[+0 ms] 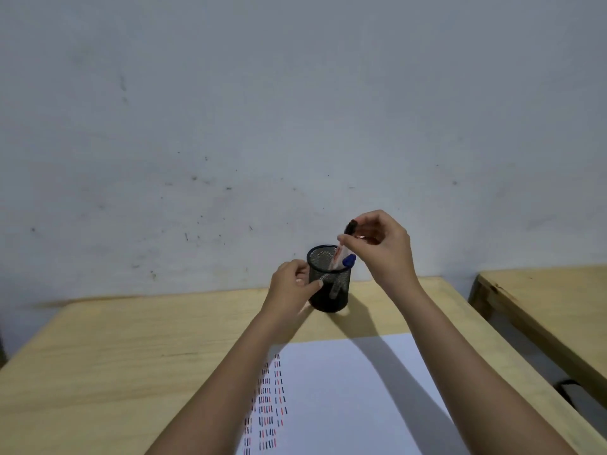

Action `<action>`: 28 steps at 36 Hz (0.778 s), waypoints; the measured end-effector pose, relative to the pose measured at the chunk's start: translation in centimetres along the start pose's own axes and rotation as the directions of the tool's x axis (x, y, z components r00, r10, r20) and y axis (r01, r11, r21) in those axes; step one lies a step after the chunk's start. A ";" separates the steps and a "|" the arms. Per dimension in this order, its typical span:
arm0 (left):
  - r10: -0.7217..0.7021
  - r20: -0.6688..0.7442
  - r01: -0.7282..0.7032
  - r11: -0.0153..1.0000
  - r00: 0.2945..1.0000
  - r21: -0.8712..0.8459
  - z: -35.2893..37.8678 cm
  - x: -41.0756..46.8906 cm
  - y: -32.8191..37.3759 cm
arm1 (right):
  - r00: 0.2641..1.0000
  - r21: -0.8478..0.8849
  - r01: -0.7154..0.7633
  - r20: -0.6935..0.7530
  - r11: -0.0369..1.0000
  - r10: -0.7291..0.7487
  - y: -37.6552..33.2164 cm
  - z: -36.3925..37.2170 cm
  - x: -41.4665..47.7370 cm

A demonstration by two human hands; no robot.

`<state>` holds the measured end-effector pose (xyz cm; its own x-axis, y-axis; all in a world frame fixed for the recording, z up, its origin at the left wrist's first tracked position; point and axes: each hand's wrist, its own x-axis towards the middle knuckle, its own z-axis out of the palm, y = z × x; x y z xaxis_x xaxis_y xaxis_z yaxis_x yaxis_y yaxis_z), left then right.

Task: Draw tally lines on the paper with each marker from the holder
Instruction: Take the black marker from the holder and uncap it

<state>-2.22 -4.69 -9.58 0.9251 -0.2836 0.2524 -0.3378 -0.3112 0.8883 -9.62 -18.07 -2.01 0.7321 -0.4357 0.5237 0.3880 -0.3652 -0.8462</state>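
A black mesh holder [328, 287] stands near the far edge of the wooden table [115, 356]. My left hand [290, 284] grips its left side. My right hand [381, 247] hovers above the rim, pinching a black-capped marker [349, 227] whose white barrel angles down into the holder. A blue-capped marker [348, 260] leans inside against the right rim. White paper [345, 389] lies in front of me, with rows of short black, red and blue tally lines [269, 399] along its left part, partly hidden by my left forearm.
A grey wall rises right behind the table. A second wooden table [551, 297] stands at the right across a narrow gap. A dark cable [566, 387] hangs in that gap.
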 end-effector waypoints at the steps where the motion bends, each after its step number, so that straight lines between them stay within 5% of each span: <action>1: 0.016 -0.009 -0.016 1.000 1.000 0.007 -0.7 -0.1 0.7 | 1.000 0.010 0.018 -0.001 1.000 -0.018 -0.7 0.0 -0.2; 11: 0.209 -0.033 -0.208 0.921 0.977 -0.331 -7.5 -5.0 10.5 | 0.956 -0.219 0.286 0.139 0.933 -0.260 -5.3 0.1 -3.5; 19: 0.208 -0.028 -0.210 0.976 0.978 -0.058 -8.5 -9.1 11.6 | 0.916 -0.381 0.393 0.243 0.837 -0.319 -6.5 0.3 -5.8; 25: 0.180 -0.064 -0.185 0.980 0.982 -0.073 -8.6 -10.7 11.5 | 0.896 -0.373 0.435 0.273 0.820 -0.351 -6.9 0.0 -7.3; 28: 0.151 -0.084 -0.161 0.979 0.985 -0.127 -8.9 -11.2 10.9 | 0.938 -0.301 0.309 0.256 0.902 -0.235 -6.6 -0.7 -7.7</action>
<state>-14.68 3.21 0.71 0.8748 -0.2503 0.4148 -0.4574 -0.1442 0.8775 -18.21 -12.86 -0.38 0.7384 -0.1120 0.6650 0.4077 -0.7114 -0.5725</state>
